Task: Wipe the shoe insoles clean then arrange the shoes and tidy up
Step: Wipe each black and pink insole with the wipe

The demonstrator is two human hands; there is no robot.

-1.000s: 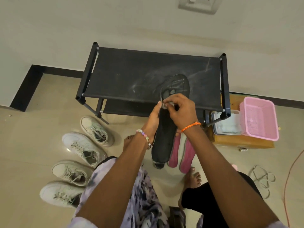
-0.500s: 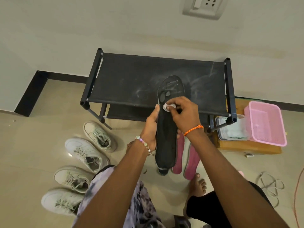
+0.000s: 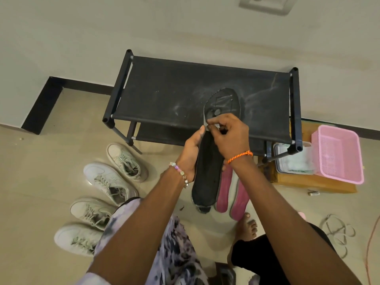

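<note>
1. Left hand [image 3: 192, 153] grips the black insole [image 3: 207, 171] along its left edge, long axis running from the knees out toward the rack [image 3: 185, 89].
2. Right hand [image 3: 230, 136] pinches a small wipe [image 3: 216, 126] against the insole's upper part; strokes likely run lengthwise.

No text, brand, number or sign can be read anywhere in this view. The small label-like object [image 3: 314, 193] on the floor near the wooden box is too small and blurred to read.
</note>
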